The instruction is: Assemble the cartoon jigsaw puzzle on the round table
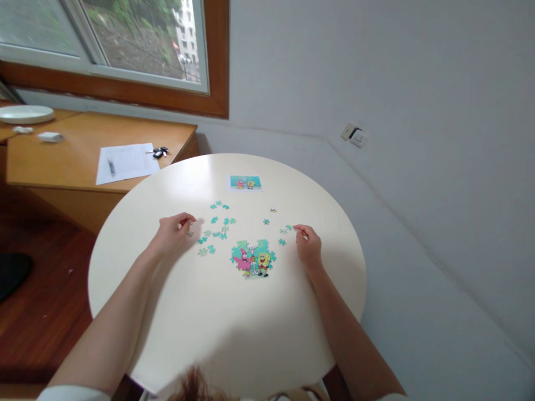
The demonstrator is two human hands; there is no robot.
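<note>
A partly joined jigsaw puzzle (252, 259) lies on the round white table, showing a pink starfish, a grey-blue figure and a yellow sponge character. My left hand (175, 228) is over the table on the left, fingers curled and tips drawn together; whatever they hold is too small to make out. Below its fingertips lies a pale puzzle piece (190, 234), and several teal puzzle pieces (215, 234) are spread to its right. To the right of the joined part, my right hand (308, 245) is closed, its fingertips beside a small teal puzzle piece (288, 227). Any piece inside its pinch is hidden.
A picture card (246, 183) with the same characters lies toward the table's (200, 323) far edge. On the left, a wooden desk (75, 161) bears a sheet of paper (129, 161), keys (159, 152) and a white box (50, 137). A wall rises close on the right.
</note>
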